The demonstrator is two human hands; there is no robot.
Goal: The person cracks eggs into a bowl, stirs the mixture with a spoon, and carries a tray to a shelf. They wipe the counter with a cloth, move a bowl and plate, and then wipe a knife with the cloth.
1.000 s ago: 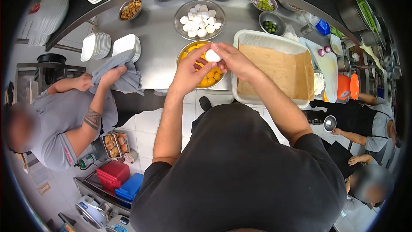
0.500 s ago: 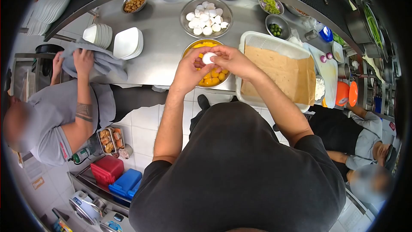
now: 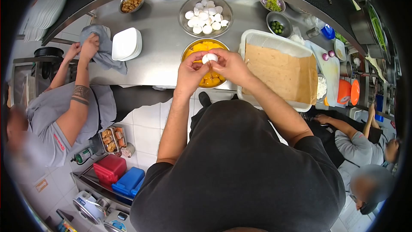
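Both my hands hold a white egg (image 3: 209,58) over a metal bowl (image 3: 184,54) of yellow egg yolks (image 3: 210,45). My left hand (image 3: 189,75) grips the egg from the left, and my right hand (image 3: 234,68) from the right, thumbs meeting at its near side. Whether the shell is split cannot be made out; the fingers cover part of it. Just behind stands a clear bowl (image 3: 182,20) heaped with white eggshells (image 3: 206,16), some of which look broken.
Right of my hands sits a white plastic crate (image 3: 243,43) with brown paper (image 3: 281,68). Square white plates (image 3: 125,44) are stacked at left. A bowl of small green items (image 3: 277,27) stands behind the crate. One person at left handles a grey cloth (image 3: 101,47); others are at right.
The egg has come down slightly nearer the bowl's middle, and both thumbs have moved together under it. The person at left has shifted the cloth; people at right have moved.
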